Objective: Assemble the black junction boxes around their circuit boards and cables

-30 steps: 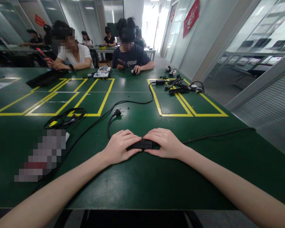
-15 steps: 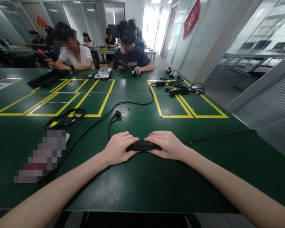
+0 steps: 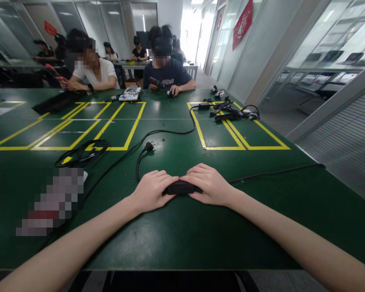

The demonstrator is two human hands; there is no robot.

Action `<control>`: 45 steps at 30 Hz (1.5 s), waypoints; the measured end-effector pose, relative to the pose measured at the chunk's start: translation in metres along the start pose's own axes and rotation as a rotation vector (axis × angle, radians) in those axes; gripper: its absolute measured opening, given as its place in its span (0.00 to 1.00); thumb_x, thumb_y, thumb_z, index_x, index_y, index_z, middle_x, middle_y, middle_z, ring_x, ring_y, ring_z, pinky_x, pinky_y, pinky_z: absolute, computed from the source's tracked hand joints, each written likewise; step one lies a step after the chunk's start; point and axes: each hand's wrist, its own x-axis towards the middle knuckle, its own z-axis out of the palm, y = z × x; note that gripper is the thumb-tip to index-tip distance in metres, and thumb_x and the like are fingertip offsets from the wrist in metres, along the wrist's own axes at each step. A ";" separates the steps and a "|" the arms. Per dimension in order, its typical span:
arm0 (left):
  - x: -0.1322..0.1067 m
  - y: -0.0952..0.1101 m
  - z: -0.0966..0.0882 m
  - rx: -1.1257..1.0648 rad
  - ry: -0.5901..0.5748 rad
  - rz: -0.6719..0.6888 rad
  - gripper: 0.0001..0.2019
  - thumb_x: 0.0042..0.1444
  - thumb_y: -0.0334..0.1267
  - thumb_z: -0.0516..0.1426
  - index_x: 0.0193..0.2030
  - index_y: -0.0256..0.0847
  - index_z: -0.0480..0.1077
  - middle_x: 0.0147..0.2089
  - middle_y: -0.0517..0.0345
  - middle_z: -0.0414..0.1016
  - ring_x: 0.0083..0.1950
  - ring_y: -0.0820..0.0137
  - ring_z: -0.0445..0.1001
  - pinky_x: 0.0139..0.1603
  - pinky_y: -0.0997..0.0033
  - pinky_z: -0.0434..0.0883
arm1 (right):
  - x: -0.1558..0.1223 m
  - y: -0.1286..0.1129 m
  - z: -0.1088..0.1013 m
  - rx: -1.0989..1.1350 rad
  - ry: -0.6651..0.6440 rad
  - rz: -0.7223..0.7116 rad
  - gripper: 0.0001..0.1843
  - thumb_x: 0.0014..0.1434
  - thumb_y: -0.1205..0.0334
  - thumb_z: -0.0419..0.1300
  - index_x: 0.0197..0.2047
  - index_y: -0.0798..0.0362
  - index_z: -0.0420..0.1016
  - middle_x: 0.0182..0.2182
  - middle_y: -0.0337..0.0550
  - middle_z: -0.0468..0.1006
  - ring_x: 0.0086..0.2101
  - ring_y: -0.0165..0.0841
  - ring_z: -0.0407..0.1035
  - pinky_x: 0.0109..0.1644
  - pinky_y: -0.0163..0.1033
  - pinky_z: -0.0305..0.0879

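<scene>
A black power adapter point(image 3: 180, 187) rests on the green table in front of me, gripped at both ends. My left hand point(image 3: 155, 190) closes on its left end, thumb below and fingers above. On the right end, my right hand point(image 3: 208, 184) is closed in the same way, its fingertips touching those of the left over the top. Behind my left hand a cord rises to a black plug point(image 3: 149, 147), whose prongs point right. Another black cable point(image 3: 276, 173) runs from behind my right hand to the table's right edge.
A coiled black cable point(image 3: 82, 154) lies at left beside a pixelated item point(image 3: 53, 200). Yellow tape point(image 3: 136, 125) marks rectangles on the table. Tangled adapters and cords point(image 3: 231, 110) sit at the far right. Across the table, two people handle objects near a white device point(image 3: 130, 94).
My right hand has shifted slightly left and up along the adapter, so its fingers now meet those of my left hand. The left hand keeps its hold.
</scene>
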 end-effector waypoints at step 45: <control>0.004 -0.006 -0.020 0.140 0.147 -0.080 0.26 0.69 0.42 0.60 0.72 0.45 0.65 0.65 0.45 0.78 0.62 0.53 0.77 0.62 0.50 0.73 | 0.003 0.025 -0.032 1.153 -0.046 0.719 0.25 0.54 0.43 0.74 0.39 0.50 0.67 0.32 0.37 0.81 0.17 0.20 0.52 0.18 0.30 0.45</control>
